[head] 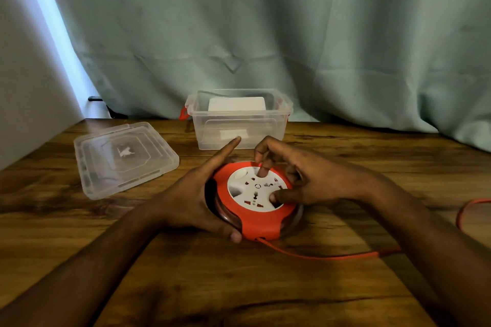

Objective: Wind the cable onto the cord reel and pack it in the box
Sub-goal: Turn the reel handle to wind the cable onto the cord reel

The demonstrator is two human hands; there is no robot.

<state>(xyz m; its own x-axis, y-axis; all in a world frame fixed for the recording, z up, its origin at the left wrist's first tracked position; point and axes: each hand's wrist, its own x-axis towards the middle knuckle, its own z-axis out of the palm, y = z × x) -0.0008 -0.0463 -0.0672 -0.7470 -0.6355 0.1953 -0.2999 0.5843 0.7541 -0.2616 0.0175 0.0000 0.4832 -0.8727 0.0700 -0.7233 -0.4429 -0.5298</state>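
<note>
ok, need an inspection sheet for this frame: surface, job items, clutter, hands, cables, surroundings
Surface: wooden table, dark grain.
Job's things: red and white cord reel lying flat near the front centre; clear box behind it, open, red latches, a white item inside; lid lying flat to the left of the box.
Clutter: nothing seen.
Hands: left hand grips the reel's left rim, index finger straight; right hand rests on top, fingers set in the white face.
Cables: red cable leaves the reel's front edge, runs right across the table, not fully wound.
Surroundings: green curtain behind; pale wall on the left.
</note>
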